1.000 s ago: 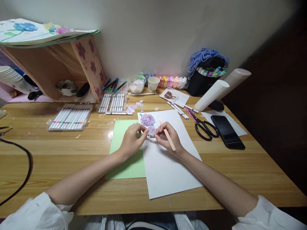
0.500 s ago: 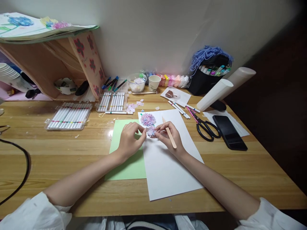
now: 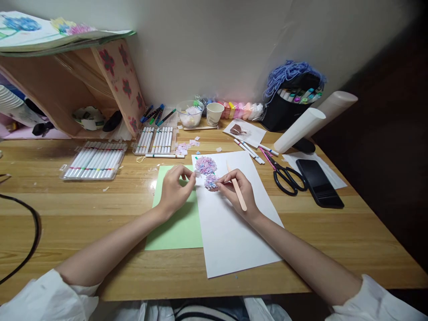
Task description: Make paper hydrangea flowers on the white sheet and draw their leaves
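Observation:
A white paper sheet (image 3: 239, 236) lies over a green sheet (image 3: 179, 232). On its upper part sits a round flower of crumpled pink, purple and blue paper bits (image 3: 206, 165), with a smaller paper cluster (image 3: 211, 181) just below. My left hand (image 3: 177, 189) hovers over the sheets' overlap, thumb and forefinger pinching a small pale paper piece (image 3: 197, 174). My right hand (image 3: 239, 191) has its fingertips at the smaller cluster's right edge. A wooden craft stick (image 3: 239, 194) is tucked between its fingers, slanting across the hand.
Marker cases (image 3: 95, 161) and loose paper scraps (image 3: 183, 148) lie left and behind. A clear bowl (image 3: 190, 117) and a paper cup (image 3: 214, 113) stand at the wall. To the right are scissors (image 3: 286, 178), a phone (image 3: 319, 183), white tubes (image 3: 299, 131) and a black pen holder (image 3: 284, 109).
My left hand has drawn away leftward from the smaller cluster, with a paper piece in its pinch. My right hand stays at the cluster, still holding the craft stick.

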`<act>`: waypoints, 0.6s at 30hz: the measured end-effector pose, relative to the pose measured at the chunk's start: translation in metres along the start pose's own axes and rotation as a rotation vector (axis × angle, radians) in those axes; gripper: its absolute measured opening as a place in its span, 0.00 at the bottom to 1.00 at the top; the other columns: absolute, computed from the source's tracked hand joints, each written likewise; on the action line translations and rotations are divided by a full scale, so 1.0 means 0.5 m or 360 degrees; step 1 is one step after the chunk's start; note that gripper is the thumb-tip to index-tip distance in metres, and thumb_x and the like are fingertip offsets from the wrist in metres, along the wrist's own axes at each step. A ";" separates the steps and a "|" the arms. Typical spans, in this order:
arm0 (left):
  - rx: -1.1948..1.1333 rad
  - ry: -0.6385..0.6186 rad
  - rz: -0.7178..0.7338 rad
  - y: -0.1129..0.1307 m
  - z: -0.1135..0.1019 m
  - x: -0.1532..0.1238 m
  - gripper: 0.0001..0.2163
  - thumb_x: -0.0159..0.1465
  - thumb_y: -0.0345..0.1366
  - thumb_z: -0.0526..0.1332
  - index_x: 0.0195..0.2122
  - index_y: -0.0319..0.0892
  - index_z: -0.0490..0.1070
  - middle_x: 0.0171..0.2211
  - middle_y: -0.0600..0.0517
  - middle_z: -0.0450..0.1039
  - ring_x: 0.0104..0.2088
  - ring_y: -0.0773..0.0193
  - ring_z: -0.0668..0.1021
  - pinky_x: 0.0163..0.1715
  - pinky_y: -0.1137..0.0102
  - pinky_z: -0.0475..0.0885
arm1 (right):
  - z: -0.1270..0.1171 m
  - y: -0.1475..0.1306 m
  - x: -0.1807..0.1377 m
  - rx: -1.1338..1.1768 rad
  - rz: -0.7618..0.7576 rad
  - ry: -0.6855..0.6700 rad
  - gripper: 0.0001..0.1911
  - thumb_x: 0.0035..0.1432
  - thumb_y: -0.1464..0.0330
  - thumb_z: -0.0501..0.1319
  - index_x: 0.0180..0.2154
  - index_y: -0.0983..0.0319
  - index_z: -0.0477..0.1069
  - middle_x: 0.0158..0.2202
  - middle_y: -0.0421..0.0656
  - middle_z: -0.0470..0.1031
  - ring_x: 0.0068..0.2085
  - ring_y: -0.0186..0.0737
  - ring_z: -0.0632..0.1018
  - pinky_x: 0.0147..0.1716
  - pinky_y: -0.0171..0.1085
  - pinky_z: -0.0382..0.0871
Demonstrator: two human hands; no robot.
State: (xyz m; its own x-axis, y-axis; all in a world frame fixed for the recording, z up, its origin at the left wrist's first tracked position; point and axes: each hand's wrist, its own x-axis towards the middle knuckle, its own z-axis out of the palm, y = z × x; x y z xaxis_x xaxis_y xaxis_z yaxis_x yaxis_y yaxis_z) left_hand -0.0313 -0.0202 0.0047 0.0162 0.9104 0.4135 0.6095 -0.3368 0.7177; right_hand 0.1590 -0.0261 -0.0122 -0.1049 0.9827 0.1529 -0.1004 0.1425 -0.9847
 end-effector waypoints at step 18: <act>-0.0486 -0.0728 -0.0619 0.049 -0.002 -0.028 0.18 0.63 0.46 0.54 0.20 0.41 0.66 0.20 0.54 0.67 0.24 0.66 0.68 0.26 0.70 0.61 | -0.029 -0.012 -0.002 -0.0850 -0.1321 -0.0491 0.08 0.57 0.76 0.59 0.30 0.57 0.68 0.31 0.43 0.79 0.31 0.39 0.78 0.27 0.37 0.73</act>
State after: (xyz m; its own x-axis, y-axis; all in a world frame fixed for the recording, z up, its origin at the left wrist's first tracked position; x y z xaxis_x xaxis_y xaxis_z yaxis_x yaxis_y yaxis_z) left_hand -0.0175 -0.0414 0.0170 0.2157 0.9667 -0.1376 0.3883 0.0444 0.9205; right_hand 0.1742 -0.0264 -0.0078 -0.4598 0.4885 0.7416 0.1871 0.8697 -0.4568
